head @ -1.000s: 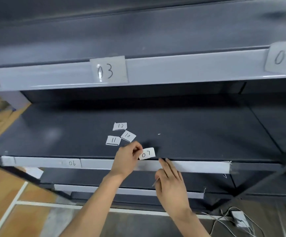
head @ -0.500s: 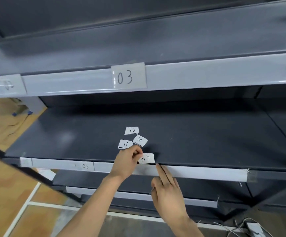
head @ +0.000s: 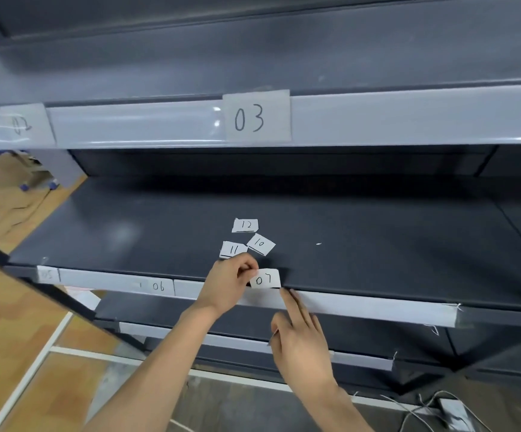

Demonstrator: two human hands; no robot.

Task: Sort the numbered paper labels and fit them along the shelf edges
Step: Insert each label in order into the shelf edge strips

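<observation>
My left hand (head: 229, 283) pinches the left edge of the white paper label "07" (head: 265, 279), held at the front lip of the middle shelf. My right hand (head: 302, 341) has straight fingers touching the pale edge strip (head: 362, 307) just right of and below that label. Loose labels "12" (head: 246, 225), "10" (head: 261, 243) and "11" (head: 233, 250) lie on the dark shelf behind my left hand. Labels "06" (head: 158, 286) and "05" (head: 47, 274) sit in the same strip to the left. Labels "03" (head: 256, 116) and "02" (head: 22, 125) sit on the upper shelf edge.
The dark grey metal shelf board (head: 377, 244) stretches to the right. A lower shelf edge (head: 253, 341) runs beneath my hands. Wooden floor (head: 9, 353) lies at the left, and white cables with a plug (head: 446, 406) lie on the floor at the lower right.
The view has shifted left, so "04" has left the frame and "02" and "05" have come in. My left hand has lowered "07" to the shelf's front lip; my right fingers stay on the strip.
</observation>
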